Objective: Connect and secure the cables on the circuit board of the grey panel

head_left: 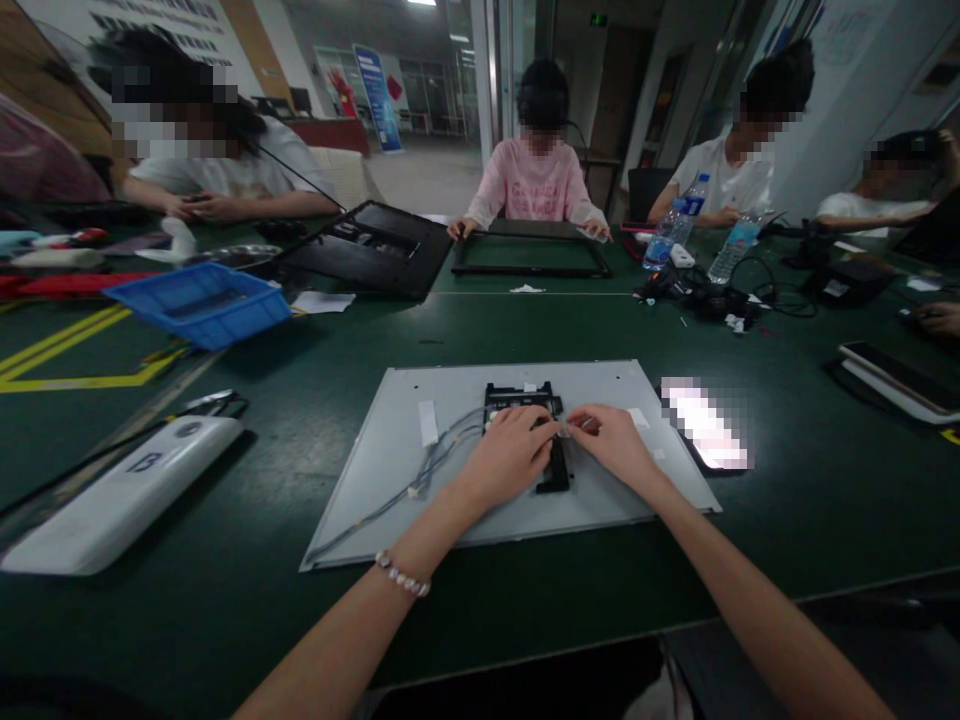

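A flat grey-white panel (405,410), which looks like the back of a screen, lies on the table before me. A black plastic bracket (555,475) sits on the middle of it. My left hand (514,450) lies over the bracket with its fingers bent and pressed on it, hiding much of it. Thumb and forefinger of my right hand (611,440) are pinched together at the bracket's right edge, on something small and whitish that I cannot make out. Thin grey cables (427,475) run from under my left hand to the panel's lower left. A white tape strip (427,423) is stuck on the panel.
Beyond the panel stand a blue bin (202,305), a black back cover (375,245) and a black frame (532,268) touched by a co-worker in pink. A white device (127,490) lies left. A lit phone (705,425) lies right, near bottles (731,250) and tangled cables (697,295).
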`<state>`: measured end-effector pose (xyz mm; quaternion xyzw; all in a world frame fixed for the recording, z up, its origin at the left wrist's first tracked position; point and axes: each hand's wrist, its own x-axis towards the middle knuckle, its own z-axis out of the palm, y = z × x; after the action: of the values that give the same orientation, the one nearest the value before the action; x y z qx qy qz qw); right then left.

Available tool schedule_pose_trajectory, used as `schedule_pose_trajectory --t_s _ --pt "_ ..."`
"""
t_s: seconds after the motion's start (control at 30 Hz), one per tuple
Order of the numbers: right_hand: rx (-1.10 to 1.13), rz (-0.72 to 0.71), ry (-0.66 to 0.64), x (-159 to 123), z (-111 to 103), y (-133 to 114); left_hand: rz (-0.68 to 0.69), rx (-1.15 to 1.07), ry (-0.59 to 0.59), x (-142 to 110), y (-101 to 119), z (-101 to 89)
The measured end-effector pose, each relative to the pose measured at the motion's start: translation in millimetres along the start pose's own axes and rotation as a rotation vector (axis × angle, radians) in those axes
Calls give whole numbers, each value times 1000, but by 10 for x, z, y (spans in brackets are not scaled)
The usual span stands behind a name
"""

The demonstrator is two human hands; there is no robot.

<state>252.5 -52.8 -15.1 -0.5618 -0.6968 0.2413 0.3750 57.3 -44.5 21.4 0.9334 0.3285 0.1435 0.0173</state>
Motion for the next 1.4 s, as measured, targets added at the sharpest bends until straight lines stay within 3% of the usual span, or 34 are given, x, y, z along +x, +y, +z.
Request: schedule_pose_trajectory --t_s 0.87,1.23,1.4 --pt "-40 -33 -49 -22 -49 -12 -11 3 -11 29 30 28" --pt "-11 -38 -9 -30 -92 -22 -17 -14 -8 30 28 27" --pt "-34 -49 -60 -31 -84 1 -21 -9 -7 23 24 41"
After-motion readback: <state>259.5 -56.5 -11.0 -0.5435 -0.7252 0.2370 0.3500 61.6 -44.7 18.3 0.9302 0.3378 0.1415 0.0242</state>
